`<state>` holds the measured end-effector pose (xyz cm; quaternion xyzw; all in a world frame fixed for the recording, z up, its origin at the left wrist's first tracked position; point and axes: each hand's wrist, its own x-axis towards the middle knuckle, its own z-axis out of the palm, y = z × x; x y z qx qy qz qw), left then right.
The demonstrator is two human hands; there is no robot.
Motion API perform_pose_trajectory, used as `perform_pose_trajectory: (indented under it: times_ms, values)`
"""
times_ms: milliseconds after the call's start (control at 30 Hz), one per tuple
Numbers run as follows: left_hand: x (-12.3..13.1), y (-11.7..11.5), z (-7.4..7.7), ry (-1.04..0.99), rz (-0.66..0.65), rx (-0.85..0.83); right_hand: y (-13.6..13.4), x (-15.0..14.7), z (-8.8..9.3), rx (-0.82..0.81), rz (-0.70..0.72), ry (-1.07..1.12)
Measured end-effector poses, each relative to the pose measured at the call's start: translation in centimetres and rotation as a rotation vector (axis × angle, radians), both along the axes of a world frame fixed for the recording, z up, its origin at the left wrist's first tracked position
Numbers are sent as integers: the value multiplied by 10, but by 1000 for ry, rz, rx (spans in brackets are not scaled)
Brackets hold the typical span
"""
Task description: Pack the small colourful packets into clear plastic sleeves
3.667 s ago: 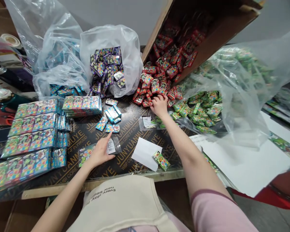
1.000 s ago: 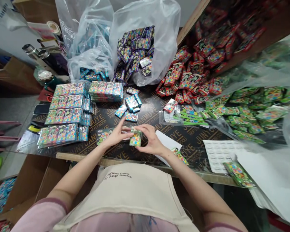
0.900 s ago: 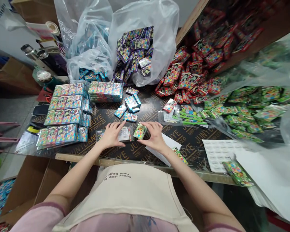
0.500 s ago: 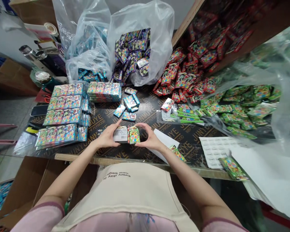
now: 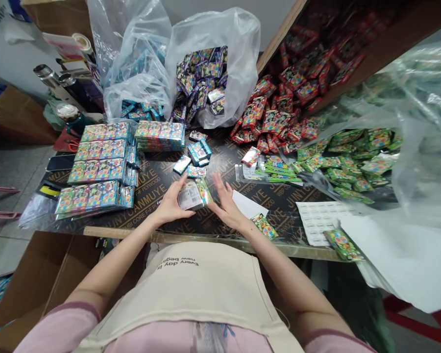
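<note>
My left hand grips the left side of a bundle of small packs in shiny clear film, thumb at the near edge and fingers at the far edge. A pale barcode side faces up, and a green patterned piece shows at the bundle's right end. My right hand is open at that end, its fingers spread and pointing away from me. Whether its palm edge touches the film, I cannot tell. Just beyond the bundle lie several loose blue packs. A green pack lies by my right wrist, near a white sheet.
Wrapped rows of packs are stacked at the left. Clear bags at the back hold blue packs and purple packs. Red packs and green packs are heaped at the right. A label sheet lies near the table edge.
My right hand has let go of the bundle's right end and spread its fingers. The bundle, in my left hand, is now tilted and slightly turned, farther from the table edge.
</note>
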<state>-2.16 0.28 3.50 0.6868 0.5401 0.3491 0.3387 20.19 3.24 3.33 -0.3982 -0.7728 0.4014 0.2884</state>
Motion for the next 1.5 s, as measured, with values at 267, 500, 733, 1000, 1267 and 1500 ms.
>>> perform_pose_trajectory:
  times_ms: [267,500,733,1000,1267,1500]
  values:
    - [54,-3,-6,-965,562,-231,0,-68,5,-572,-671,852]
    - [47,9,7,-1172,621,-526,3,-65,12,-691,-632,828]
    - [36,23,16,-995,487,-358,9,-53,13,-795,-525,858]
    - [15,31,20,-567,292,-201,9,-39,8,-429,-514,664]
    - [9,46,29,-385,144,-280,21,-28,10,-409,-434,551]
    - [16,35,38,-78,-32,27,3,-19,11,-193,-357,399]
